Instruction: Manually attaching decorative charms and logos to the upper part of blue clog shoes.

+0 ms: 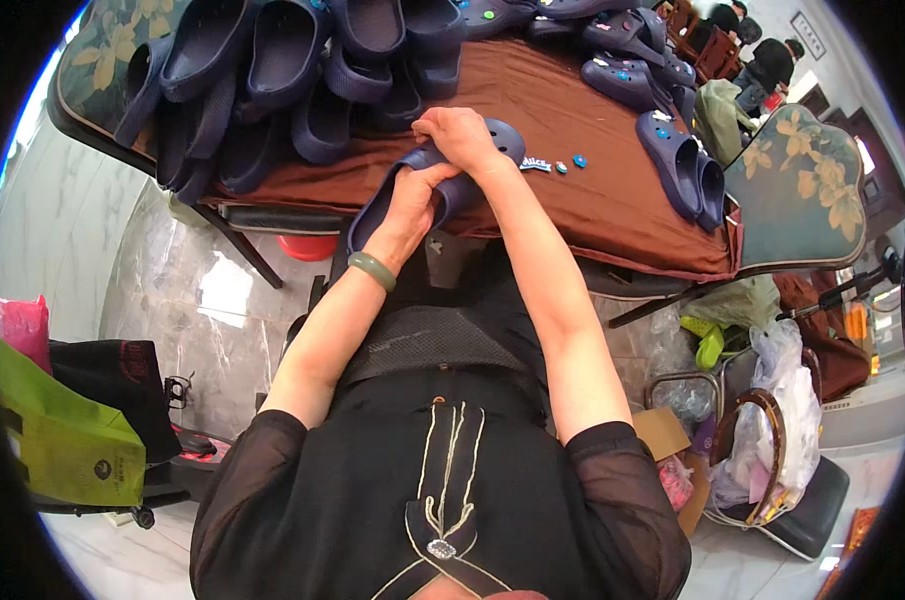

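Bracing the navy clog (372, 205) steady should help imo, since it's at the near edge of the surface (613, 215). Left hand (413, 200) is clasping it, fingers mostly hidden; right hand (460, 138) has fingers bunched over the front, can't tell what they're pinching. Toe points away, slightly right; long axis runs diagonally.

A green bag (68, 430) near a pink bag (21, 328)

The left of 2 head-worn fisheye cameras looked down and forward from above the shirt (543, 490), which lay nearest. The left hand (411, 203) and right hand (463, 140) showed farther off, above centre, the counter (573, 215) stretching beyond them.
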Available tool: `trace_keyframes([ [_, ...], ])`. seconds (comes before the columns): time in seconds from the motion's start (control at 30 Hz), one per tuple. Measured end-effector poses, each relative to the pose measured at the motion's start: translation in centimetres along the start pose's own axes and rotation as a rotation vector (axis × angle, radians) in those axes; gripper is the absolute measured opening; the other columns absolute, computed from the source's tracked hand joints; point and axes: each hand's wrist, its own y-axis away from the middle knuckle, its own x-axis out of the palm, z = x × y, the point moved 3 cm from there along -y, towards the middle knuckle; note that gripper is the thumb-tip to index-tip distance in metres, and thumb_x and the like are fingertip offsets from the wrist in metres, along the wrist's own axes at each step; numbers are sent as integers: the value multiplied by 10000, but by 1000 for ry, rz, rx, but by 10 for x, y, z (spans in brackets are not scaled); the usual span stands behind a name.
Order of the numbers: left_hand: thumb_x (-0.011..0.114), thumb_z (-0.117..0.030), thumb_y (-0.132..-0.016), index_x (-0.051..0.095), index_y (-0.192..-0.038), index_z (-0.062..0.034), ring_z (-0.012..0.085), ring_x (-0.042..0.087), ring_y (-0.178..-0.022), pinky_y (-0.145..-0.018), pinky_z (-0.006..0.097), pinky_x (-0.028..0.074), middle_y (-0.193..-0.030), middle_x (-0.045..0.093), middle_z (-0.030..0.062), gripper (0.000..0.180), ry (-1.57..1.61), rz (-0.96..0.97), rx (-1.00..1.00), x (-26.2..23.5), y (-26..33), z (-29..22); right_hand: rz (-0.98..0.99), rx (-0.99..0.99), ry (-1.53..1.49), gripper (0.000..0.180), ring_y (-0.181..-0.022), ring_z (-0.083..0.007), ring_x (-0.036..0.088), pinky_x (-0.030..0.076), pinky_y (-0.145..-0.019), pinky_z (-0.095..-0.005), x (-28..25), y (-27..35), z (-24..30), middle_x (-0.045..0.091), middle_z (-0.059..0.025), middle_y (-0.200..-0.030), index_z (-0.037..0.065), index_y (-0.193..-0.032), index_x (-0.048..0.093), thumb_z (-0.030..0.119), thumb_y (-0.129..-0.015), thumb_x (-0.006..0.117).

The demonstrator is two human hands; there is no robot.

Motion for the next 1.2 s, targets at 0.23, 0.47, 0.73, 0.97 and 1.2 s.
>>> trace_keyframes([
  [0.23,603,-35,-793,582,-1046,35,206,614,-921,-846,333,487,-1009,629,100,264,12,39,-24,8,3,-5,-468,-80,-108,283,-868,-233,643,480,-774,-323,-30,7,-28,674,-124,-918,32,-953,660,251,-924,483],
  [0.47,575,-184,-840,565,-1044,38,202,618,-860,-795,323,496,-984,627,116,302,8,9,-160,2,-4,6,-597,271,60,309,-916,-298,621,472,-811,-386,-89,84,-142,641,-164,-991,58,-1002,646,315,-916,500],
  [0.73,555,-203,-858,512,-1131,36,249,623,-899,-823,355,498,-1043,613,163,366,55,24,-262,3,-12,2,-340,89,396,187,-1043,-252,509,374,-893,-431,-85,108,-137,610,-20,-1048,159,-974,665,253,-821,613],
  [0.97,558,-204,-861,542,-1095,40,228,619,-910,-832,341,491,-1034,619,151,338,15,16,-211,5,-8,5,-231,111,436,168,-944,-200,583,366,-898,-410,-63,107,-140,643,-47,-972,134,-960,681,219,-822,634],
  [1.2,545,-197,-871,565,-1060,55,202,629,-855,-785,313,501,-990,634,134,315,-57,8,-123,-14,-19,18,-557,250,-416,224,-785,-135,613,462,-741,-240,-70,91,-121,671,-78,-874,25,-1023,669,150,-836,664],
])
